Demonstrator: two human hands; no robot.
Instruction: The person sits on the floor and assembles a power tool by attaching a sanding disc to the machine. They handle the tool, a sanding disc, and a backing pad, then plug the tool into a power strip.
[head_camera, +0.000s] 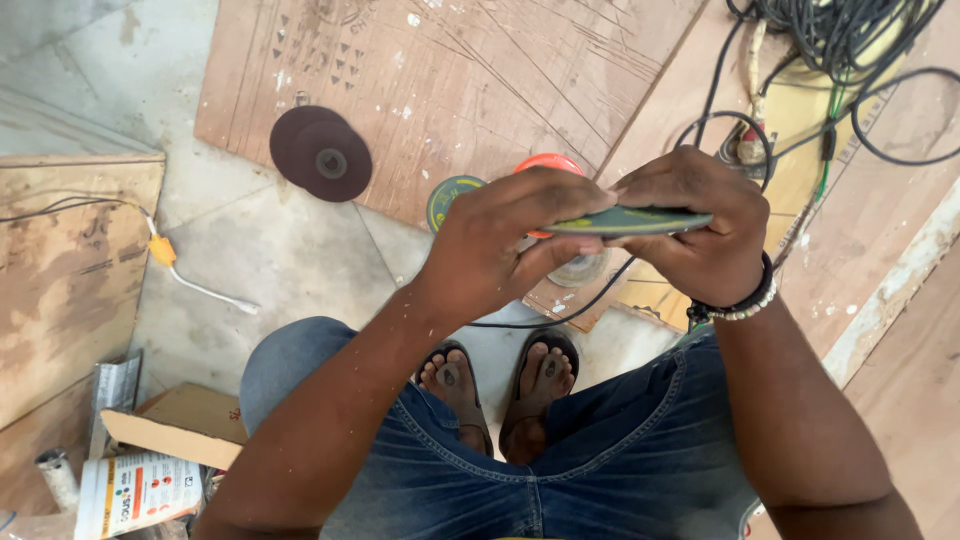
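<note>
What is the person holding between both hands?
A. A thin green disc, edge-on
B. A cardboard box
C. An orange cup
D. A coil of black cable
A: the left hand and right hand pinch a thin green disc seen edge-on between them.

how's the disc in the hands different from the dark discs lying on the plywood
The held disc is greenish and seen edge-on, gripped level between the left hand and right hand. The dark discs are brown-maroon, lie flat on the plywood sheet and show their round faces, untouched. The held disc is single; the dark discs are an overlapping pair. Both are thin and round.
</note>
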